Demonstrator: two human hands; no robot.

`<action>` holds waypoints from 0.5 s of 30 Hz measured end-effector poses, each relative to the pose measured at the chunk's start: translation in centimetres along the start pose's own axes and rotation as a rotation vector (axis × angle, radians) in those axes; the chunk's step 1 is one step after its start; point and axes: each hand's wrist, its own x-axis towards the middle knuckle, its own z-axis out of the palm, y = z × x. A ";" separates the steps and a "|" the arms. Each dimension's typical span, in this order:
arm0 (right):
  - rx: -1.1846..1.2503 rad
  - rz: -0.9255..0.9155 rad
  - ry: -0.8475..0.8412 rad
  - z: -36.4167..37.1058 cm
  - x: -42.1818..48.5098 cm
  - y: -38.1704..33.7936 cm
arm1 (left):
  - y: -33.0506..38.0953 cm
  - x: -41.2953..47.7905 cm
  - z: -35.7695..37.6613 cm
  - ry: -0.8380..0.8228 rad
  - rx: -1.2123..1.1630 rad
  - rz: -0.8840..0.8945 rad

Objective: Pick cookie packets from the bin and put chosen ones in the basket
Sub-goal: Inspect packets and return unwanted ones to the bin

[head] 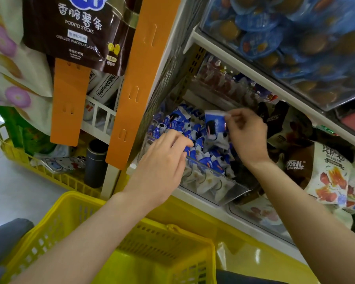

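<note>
Mid-pick for us: right hand (248,136) fingers (231,117) pinching blue cookie packet (213,124) above bin (223,181); left hand (162,160) down in pile, grip can't tell. Next: lower packet into yellow basket (55,228).

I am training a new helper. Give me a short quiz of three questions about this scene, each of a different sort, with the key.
1. True or false: the right hand pinches a blue-and-white packet above the clear bin.
2. Fill in: the basket is ___ in colour.
3. The left hand reaches: A) into the basket B) among the packets in the bin C) onto the right hand
Key: 1 true; 2 yellow; 3 B.
</note>
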 end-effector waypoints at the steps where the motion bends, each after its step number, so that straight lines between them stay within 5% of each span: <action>1: 0.099 -0.022 0.029 -0.8 -0.8 -0.7 | 0.4 -0.2 0.0 0.003 -0.051 -0.015; 9: 0.579 -0.040 -0.210 -1.9 -10.1 -3.1 | 2.0 -2.9 -0.1 -0.045 -0.782 -0.357; 15: 0.749 0.253 -0.466 1.1 -13.2 -1.4 | 1.0 -4.6 1.5 -0.037 -0.713 -0.618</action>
